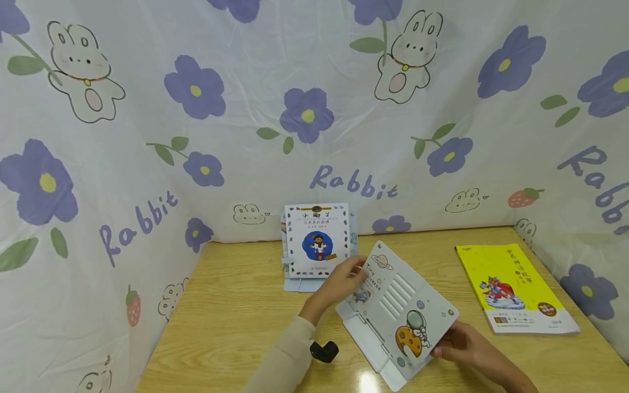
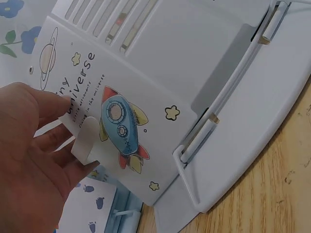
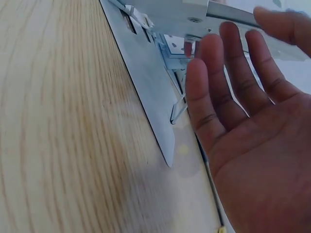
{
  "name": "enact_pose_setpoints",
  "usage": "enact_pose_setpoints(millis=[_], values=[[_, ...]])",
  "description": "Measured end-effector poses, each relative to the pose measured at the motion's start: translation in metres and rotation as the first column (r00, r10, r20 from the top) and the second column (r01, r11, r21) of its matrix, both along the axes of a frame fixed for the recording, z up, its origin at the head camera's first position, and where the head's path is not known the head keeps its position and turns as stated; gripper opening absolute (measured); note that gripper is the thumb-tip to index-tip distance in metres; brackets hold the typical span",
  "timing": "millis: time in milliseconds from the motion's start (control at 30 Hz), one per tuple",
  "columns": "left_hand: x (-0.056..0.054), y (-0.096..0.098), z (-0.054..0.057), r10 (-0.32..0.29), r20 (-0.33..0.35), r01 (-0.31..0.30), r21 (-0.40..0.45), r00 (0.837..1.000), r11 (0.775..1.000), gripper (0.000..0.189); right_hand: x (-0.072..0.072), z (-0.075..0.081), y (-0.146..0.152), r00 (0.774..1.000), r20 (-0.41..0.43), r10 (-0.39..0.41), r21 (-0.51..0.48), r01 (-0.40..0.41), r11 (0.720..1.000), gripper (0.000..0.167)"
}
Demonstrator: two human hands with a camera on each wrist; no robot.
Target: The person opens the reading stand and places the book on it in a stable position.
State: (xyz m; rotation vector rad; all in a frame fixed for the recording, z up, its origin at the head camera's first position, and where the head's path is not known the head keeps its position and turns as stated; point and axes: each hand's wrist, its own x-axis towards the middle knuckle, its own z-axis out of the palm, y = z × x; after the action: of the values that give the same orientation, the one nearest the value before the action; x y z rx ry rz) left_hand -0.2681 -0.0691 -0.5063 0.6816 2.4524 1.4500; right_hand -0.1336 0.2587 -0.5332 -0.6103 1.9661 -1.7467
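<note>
A white book stand (image 1: 432, 295) printed with a planet, a rocket and an astronaut stands tilted on the table, turned at an angle. Its upper left edge is pinched by my left hand (image 1: 346, 281), thumb on the printed front and fingers behind. In the left wrist view the same hand (image 2: 29, 155) is beside a small white clip (image 2: 86, 140) on the panel. My right hand (image 1: 464, 346) holds the lower right edge of the panel. The right wrist view shows that hand (image 3: 252, 131) with its fingers behind the panel and the thumb across its edge.
Behind, a white picture book (image 1: 295, 240) leans on a pale blue stand (image 1: 292, 285). A yellow book (image 1: 496, 267) lies flat at the right of the wooden table (image 1: 221, 327). A small black object (image 1: 324, 352) is by the left sleeve. A patterned curtain (image 1: 255, 180) encloses the table.
</note>
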Motion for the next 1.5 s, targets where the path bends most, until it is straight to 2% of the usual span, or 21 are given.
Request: enact_pose_setpoints(millis=[133,300,467,767,1033,1167,1300,1400,1500], values=[[0.001,-0.001,-0.002,0.004,0.001,-0.004,-0.014,1.000,1.000,0.038,0.001,0.001,-0.004,1.000,0.015,0.013,0.022,-0.014,1.000,0.060],[0.001,-0.004,-0.004,-0.013,0.006,0.013,-0.004,1.000,1.000,0.038,0.001,0.002,-0.010,0.996,0.033,-0.085,0.124,0.080,0.989,0.061],[0.002,-0.006,-0.007,-0.024,0.011,0.024,0.023,1.000,0.999,0.033,0.002,0.002,-0.012,0.989,0.040,-0.144,0.137,0.138,0.981,0.058],[0.001,-0.002,-0.013,0.044,0.036,-0.046,0.057,0.998,0.997,0.024,0.004,0.003,-0.012,0.982,-0.033,-0.186,0.144,0.189,0.971,0.051],[0.005,0.003,-0.012,0.084,0.007,-0.084,0.061,0.996,0.995,0.018,0.000,0.006,-0.005,0.955,-0.095,-0.280,0.170,0.292,0.941,0.048],[0.007,0.004,-0.012,0.101,0.000,-0.101,0.064,0.995,0.993,0.018,-0.004,0.009,-0.002,0.932,-0.121,-0.341,0.174,0.358,0.917,0.047],[0.007,0.006,-0.013,0.111,-0.012,-0.110,0.069,0.994,0.992,0.018,-0.007,0.011,-0.001,0.878,-0.118,-0.463,0.233,0.478,0.847,0.050],[0.007,0.007,-0.014,0.113,-0.020,-0.112,0.068,0.993,0.991,0.019,-0.012,0.012,0.000,0.848,-0.120,-0.517,0.260,0.529,0.808,0.049],[0.007,0.007,-0.015,0.120,-0.029,-0.117,0.066,0.992,0.991,0.019,-0.018,0.012,0.003,0.836,-0.139,-0.531,0.237,0.549,0.801,0.038]])
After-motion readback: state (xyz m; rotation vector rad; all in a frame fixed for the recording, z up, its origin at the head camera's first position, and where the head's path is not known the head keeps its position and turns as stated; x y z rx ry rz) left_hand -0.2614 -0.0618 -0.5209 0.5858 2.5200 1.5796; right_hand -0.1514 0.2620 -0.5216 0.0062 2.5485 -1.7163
